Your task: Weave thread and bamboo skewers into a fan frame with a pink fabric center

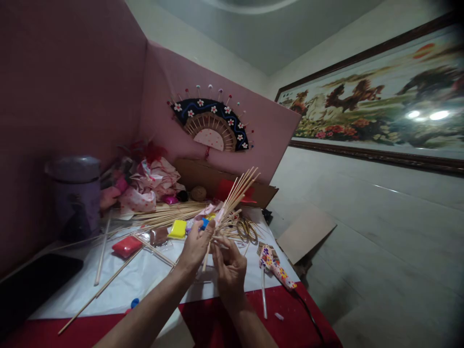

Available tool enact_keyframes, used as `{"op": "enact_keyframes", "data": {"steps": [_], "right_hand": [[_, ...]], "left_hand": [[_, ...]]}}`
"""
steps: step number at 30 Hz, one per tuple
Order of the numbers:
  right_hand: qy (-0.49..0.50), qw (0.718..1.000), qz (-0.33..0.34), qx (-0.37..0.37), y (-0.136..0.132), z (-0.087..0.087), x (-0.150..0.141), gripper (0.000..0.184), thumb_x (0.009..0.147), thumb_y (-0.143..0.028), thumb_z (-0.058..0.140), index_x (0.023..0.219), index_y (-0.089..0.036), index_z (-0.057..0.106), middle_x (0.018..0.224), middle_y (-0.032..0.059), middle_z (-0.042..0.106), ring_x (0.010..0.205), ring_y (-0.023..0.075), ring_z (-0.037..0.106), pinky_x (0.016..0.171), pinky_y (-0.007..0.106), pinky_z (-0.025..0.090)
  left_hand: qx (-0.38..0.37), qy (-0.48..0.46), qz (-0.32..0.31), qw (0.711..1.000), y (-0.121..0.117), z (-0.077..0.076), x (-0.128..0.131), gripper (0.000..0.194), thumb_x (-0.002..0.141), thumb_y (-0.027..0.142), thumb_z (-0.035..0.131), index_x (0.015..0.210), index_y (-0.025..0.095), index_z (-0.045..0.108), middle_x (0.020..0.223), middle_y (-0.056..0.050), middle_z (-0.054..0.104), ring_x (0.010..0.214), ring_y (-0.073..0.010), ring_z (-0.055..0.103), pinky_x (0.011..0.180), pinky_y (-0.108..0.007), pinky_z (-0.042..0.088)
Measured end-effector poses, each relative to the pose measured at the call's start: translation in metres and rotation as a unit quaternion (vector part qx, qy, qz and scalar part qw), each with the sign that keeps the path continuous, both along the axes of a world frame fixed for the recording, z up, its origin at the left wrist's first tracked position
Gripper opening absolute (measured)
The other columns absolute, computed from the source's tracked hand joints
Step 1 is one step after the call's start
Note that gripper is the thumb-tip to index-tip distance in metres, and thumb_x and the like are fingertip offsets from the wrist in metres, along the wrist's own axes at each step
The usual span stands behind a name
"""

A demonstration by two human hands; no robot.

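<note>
A fanned bundle of thin wooden sticks (237,193) rises above the table, its upper ends spread and leaning right. My left hand (198,244) is closed around the lower part of this bundle, thumb uppermost. Just right of it and slightly lower, my right hand (230,266) has its fingers bent and pressed together near the bundle's bottom ends. What those fingers pinch is too small and partly hidden to make out. Behind the hands lie scissors (247,229) with gold-coloured handles, and a yellow clay packet (177,229) is left of the bundle.
A flowered glue gun (277,268) rests at the right, its cord trailing forward. Red clay (126,246), loose sticks (170,212) and a dark phone (39,278) lie leftward. A lidded tumbler (74,198) stands behind. A decorated fan (213,123) is on the pink board.
</note>
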State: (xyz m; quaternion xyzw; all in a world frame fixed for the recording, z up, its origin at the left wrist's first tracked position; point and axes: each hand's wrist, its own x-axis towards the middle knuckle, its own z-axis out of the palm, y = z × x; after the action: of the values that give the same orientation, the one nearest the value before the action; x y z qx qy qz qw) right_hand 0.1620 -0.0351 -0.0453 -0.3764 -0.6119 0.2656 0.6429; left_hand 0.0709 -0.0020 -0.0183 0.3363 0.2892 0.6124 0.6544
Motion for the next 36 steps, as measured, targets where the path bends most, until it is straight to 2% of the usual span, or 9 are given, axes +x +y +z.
{"op": "enact_keyframes", "data": {"steps": [3, 9, 13, 16, 19, 21, 26, 33, 36], "right_hand": [[-0.044, 0.999, -0.021, 0.01, 0.003, -0.001, 0.003, 0.022, 0.086, -0.029, 0.054, 0.102, -0.019, 0.065, 0.084, 0.0061, 0.07, 0.064, 0.0161, 0.064, 0.063, 0.028, 0.052], [-0.146, 0.982, -0.113, 0.041, 0.017, 0.002, 0.01, 0.023, 0.087, -0.03, 0.052, 0.101, -0.02, 0.066, 0.064, 0.0022, 0.068, 0.054, 0.0153, 0.061, 0.052, 0.023, 0.044], [-0.209, 0.967, -0.132, 0.062, 0.024, 0.001, 0.011, 0.023, 0.09, -0.028, 0.047, 0.099, -0.017, 0.065, 0.07, 0.0048, 0.069, 0.057, 0.0151, 0.064, 0.054, 0.022, 0.043], [-0.271, 0.947, -0.142, 0.099, 0.023, -0.002, 0.009, 0.024, 0.091, -0.024, 0.043, 0.097, -0.015, 0.064, 0.075, 0.0079, 0.07, 0.062, 0.0157, 0.065, 0.058, 0.023, 0.043], [-0.329, 0.921, -0.165, 0.125, 0.019, -0.004, 0.006, 0.024, 0.091, -0.022, 0.041, 0.094, -0.014, 0.064, 0.069, 0.0072, 0.069, 0.056, 0.0153, 0.064, 0.055, 0.023, 0.041], [-0.352, 0.912, -0.164, 0.13, 0.017, -0.004, 0.005, 0.023, 0.091, -0.021, 0.041, 0.098, -0.014, 0.062, 0.069, 0.0071, 0.069, 0.057, 0.0156, 0.064, 0.055, 0.023, 0.04], [-0.35, 0.917, -0.142, 0.13, 0.017, 0.006, 0.008, 0.022, 0.092, -0.024, 0.042, 0.105, -0.016, 0.058, 0.082, 0.009, 0.071, 0.067, 0.0168, 0.067, 0.061, 0.023, 0.043], [-0.411, 0.884, -0.12, 0.188, 0.029, 0.034, -0.003, 0.02, 0.092, -0.022, 0.04, 0.091, -0.016, 0.059, 0.067, 0.0063, 0.067, 0.061, 0.0162, 0.063, 0.058, 0.024, 0.037], [-0.422, 0.873, -0.126, 0.21, 0.036, 0.033, -0.016, 0.022, 0.093, -0.022, 0.038, 0.092, -0.016, 0.059, 0.066, 0.0058, 0.067, 0.059, 0.0155, 0.062, 0.056, 0.024, 0.036]], "left_hand": [[0.031, 0.033, -0.017, 0.999, -0.001, -0.001, -0.002, 0.02, 0.064, 0.031, 0.072, 0.061, 0.015, 0.061, 0.054, 0.001, 0.056, 0.051, -0.0118, 0.051, 0.051, -0.022, 0.04], [0.04, -0.008, -0.119, 0.992, -0.005, -0.001, -0.003, 0.015, 0.059, 0.006, 0.058, 0.046, 0.014, 0.058, 0.044, 0.0, 0.052, 0.05, -0.0126, 0.052, 0.056, -0.024, 0.041], [0.032, -0.065, -0.127, 0.989, -0.001, -0.003, -0.005, 0.013, 0.056, 0.001, 0.057, 0.059, 0.012, 0.064, 0.059, -0.002, 0.062, 0.059, -0.0132, 0.058, 0.059, -0.022, 0.044], [0.016, -0.119, -0.104, 0.987, 0.002, -0.003, -0.006, 0.011, 0.063, 0.006, 0.063, 0.07, 0.013, 0.067, 0.066, -0.001, 0.065, 0.061, -0.0109, 0.059, 0.061, -0.021, 0.047], [0.028, -0.134, -0.078, 0.988, 0.004, -0.002, -0.004, 0.018, 0.069, 0.014, 0.069, 0.087, 0.015, 0.069, 0.082, -0.004, 0.07, 0.075, -0.0123, 0.063, 0.071, -0.02, 0.049], [0.048, -0.125, -0.066, 0.989, 0.005, -0.001, -0.003, 0.024, 0.067, 0.018, 0.074, 0.09, 0.014, 0.069, 0.085, -0.006, 0.07, 0.077, -0.0131, 0.064, 0.072, -0.021, 0.049], [0.067, -0.058, -0.03, 0.996, 0.009, 0.002, -0.01, 0.023, 0.065, 0.03, 0.077, 0.078, 0.013, 0.069, 0.061, -0.001, 0.064, 0.051, -0.0087, 0.055, 0.049, -0.018, 0.044], [0.137, 0.102, -0.04, 0.984, 0.009, 0.036, -0.048, 0.026, 0.064, 0.031, 0.076, 0.081, 0.012, 0.073, 0.066, -0.006, 0.067, 0.056, -0.0149, 0.059, 0.054, -0.025, 0.049], [0.133, 0.111, -0.067, 0.983, 0.012, 0.037, -0.067, 0.025, 0.066, 0.028, 0.075, 0.086, 0.013, 0.073, 0.071, -0.009, 0.069, 0.059, -0.0179, 0.062, 0.055, -0.026, 0.05]]}}
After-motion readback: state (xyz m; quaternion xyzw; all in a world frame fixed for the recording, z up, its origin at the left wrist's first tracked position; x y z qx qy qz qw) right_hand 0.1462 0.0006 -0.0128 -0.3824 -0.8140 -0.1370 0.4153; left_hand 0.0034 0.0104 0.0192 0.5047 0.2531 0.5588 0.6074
